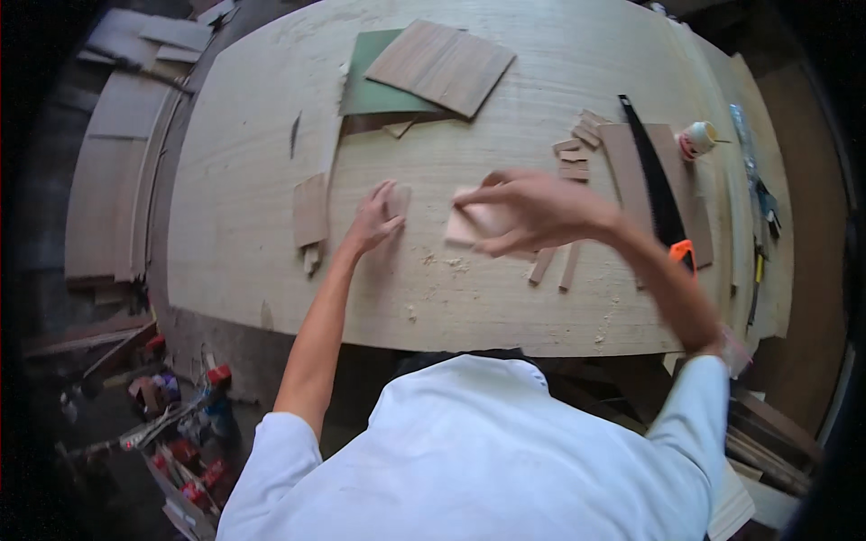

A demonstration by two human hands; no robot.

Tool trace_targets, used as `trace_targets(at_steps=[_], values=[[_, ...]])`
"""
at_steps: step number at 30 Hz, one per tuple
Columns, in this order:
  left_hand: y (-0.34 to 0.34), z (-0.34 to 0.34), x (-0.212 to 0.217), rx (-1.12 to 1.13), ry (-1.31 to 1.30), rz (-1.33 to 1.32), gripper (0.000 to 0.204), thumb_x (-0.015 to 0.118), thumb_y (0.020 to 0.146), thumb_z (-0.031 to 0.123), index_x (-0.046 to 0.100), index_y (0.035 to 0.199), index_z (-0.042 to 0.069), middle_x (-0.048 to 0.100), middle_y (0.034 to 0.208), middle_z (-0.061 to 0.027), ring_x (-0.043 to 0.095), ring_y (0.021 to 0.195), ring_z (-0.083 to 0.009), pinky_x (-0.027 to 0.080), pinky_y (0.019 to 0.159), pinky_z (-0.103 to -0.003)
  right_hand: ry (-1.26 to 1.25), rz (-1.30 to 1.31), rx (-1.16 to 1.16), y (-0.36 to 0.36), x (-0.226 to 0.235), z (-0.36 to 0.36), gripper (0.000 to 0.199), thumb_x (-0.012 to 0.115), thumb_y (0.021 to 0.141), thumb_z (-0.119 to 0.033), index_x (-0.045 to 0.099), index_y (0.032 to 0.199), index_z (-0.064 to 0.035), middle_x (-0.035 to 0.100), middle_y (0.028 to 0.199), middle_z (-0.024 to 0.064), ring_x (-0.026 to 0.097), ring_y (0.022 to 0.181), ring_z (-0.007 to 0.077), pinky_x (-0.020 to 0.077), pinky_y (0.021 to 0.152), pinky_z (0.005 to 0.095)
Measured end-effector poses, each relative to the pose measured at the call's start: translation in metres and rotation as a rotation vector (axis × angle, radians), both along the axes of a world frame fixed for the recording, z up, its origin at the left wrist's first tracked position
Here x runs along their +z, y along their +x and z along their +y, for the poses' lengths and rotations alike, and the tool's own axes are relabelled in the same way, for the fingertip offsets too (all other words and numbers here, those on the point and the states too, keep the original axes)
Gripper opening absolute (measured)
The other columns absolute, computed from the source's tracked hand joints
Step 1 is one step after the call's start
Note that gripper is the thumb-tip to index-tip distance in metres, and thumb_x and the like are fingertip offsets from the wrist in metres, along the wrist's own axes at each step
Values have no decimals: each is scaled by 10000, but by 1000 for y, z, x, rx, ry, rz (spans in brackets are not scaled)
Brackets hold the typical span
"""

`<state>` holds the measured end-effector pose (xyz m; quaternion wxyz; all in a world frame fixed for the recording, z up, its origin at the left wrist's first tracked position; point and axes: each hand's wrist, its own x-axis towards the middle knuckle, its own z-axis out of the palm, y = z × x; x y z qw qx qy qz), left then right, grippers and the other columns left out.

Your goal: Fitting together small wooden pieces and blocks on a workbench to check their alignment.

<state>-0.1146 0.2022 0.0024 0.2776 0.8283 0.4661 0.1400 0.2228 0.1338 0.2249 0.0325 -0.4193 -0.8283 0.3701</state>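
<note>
My right hand (541, 209), slightly smeared by motion, grips a pale wooden block (463, 231) between thumb and fingers over the middle of the plywood worktop (253, 180). To its left, my left hand (374, 219) has its fingers and thumb closed about a small flat wooden piece (400, 199) at the tabletop. The fingers partly cover that piece. Under and beside my right forearm lie two short wooden strips (568, 267). Wood shavings (456, 266) are scattered between and below my hands.
A black-bladed handsaw (651, 171) with an orange handle rests on brown boards (622, 149) at the right, beside a small tub (696, 141). Small wood offcuts (574, 165) lie nearer. Wooden panels (442, 65) overlap a green sheet (368, 94) at the far side. Thin pieces (309, 212) lie left.
</note>
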Motion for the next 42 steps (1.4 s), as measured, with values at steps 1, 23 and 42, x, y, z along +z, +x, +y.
trace_targets(at_steps=[1,23,42], values=[[11,0,2,13,160,96,768,783,785,276,430,1437,76,379,1475,-182,445,1295,-383,408,1047,-488,-79,92,-33,-1,-18,-3,694,768,787,-464,567,1391,-188,591,1246,170,589,1125,317,498,941,418],[373,80,-10,-871,304,304,836,693,787,100,308,1523,192,393,1538,-29,433,1307,-268,391,1043,-432,-606,748,-928,27,-134,-155,554,665,938,-294,509,1442,-124,615,1244,52,549,1092,136,437,985,296],[194,11,-6,129,-428,-600,725,806,810,151,387,1376,-22,604,943,-93,624,758,-124,530,674,-263,166,585,-1435,165,-217,3,775,519,939,-591,501,1384,43,598,1334,197,548,1251,273,396,1059,349]])
